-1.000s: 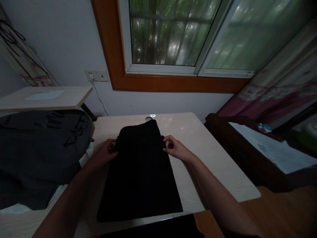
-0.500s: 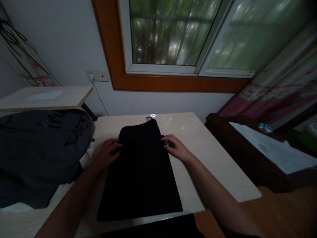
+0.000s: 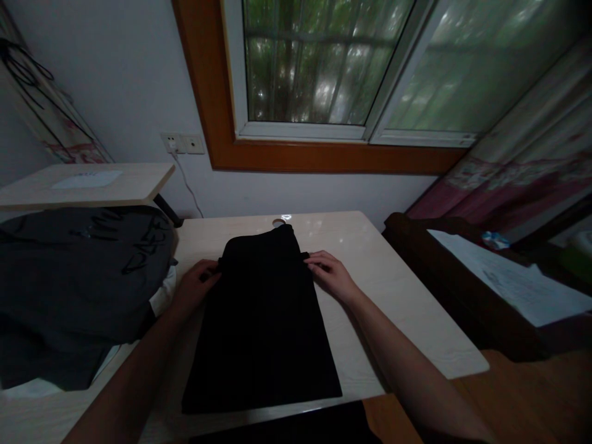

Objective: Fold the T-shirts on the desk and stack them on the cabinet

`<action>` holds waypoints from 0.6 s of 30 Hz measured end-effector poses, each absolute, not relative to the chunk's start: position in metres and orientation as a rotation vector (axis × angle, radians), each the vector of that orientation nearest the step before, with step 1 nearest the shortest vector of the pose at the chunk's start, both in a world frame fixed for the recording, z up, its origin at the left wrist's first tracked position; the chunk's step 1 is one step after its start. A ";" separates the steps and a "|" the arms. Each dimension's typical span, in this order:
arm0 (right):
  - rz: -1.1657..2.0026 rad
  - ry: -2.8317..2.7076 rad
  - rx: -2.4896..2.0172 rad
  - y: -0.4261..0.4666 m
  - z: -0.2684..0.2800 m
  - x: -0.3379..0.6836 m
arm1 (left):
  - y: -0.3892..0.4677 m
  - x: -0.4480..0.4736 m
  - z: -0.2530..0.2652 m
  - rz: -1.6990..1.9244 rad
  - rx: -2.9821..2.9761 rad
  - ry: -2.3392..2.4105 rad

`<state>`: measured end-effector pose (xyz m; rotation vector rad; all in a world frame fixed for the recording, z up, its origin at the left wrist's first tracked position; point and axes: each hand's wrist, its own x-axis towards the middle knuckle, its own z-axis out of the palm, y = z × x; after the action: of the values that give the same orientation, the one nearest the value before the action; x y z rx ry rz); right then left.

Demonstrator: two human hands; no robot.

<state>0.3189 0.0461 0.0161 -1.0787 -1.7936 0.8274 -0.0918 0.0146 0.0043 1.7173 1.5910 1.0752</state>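
A black garment (image 3: 263, 320), looking like folded trousers or a skirt, lies flat on the pale wood-grain table (image 3: 393, 302). Its narrower end points toward the window, and its wide lower edge is near me. At its upper left edge, my left hand (image 3: 198, 280) has its fingers closed on the cloth. On the opposite side, my right hand (image 3: 330, 274) pinches a small dark tab sticking out from the upper right edge. Just beyond the narrow end sits a small round ring-like item (image 3: 279, 222), partly covered by the cloth.
A grey garment with black lettering (image 3: 83, 290) lies heaped at the left, over white cloth. Behind it stands a raised shelf (image 3: 143, 179) bearing a paper. A cord runs from the wall socket (image 3: 182, 143). Right of the table is a dark brown surface (image 3: 444, 271) with papers.
My left hand has drawn slightly left, from on top of the cloth to its edge. My right fingers have closed on the tab, which now sticks out farther.
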 end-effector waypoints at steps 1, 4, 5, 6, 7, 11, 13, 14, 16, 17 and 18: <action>0.850 -1.759 -1.075 0.045 0.019 0.319 | 0.013 -0.091 0.005 1.100 1.701 1.565; 0.937 -1.708 -1.059 0.041 0.024 0.317 | 0.011 -0.087 0.008 1.147 1.625 1.484; 0.972 -1.717 -1.059 0.041 0.025 0.315 | 0.010 -0.086 0.010 1.146 1.604 1.464; 1.000 -1.731 -1.063 0.041 0.025 0.314 | 0.010 -0.084 0.011 1.144 1.587 1.455; 1.017 -1.737 -1.073 0.042 0.025 0.312 | 0.011 -0.082 0.013 1.144 1.572 1.456; 1.018 -1.652 -1.094 0.044 0.025 0.306 | 0.014 -0.076 0.019 1.137 1.496 1.490; 1.023 -1.581 -1.068 0.045 0.032 0.306 | 0.012 -0.074 0.027 1.182 1.431 1.477; 1.033 -1.555 -1.058 0.045 0.037 0.307 | 0.011 -0.073 0.033 1.222 1.395 1.453; 1.064 -1.511 -1.053 0.046 0.052 0.309 | 0.009 -0.072 0.048 1.310 1.318 1.373; 1.084 -1.490 -1.054 0.048 0.061 0.310 | 0.009 -0.073 0.057 1.345 1.284 1.324; 1.100 -1.465 -1.052 0.051 0.070 0.311 | 0.010 -0.073 0.067 1.373 1.256 1.280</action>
<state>0.3109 0.0505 0.0702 -1.0517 -1.4648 1.1005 -0.0733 0.0100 0.0668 1.2560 1.2802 1.3727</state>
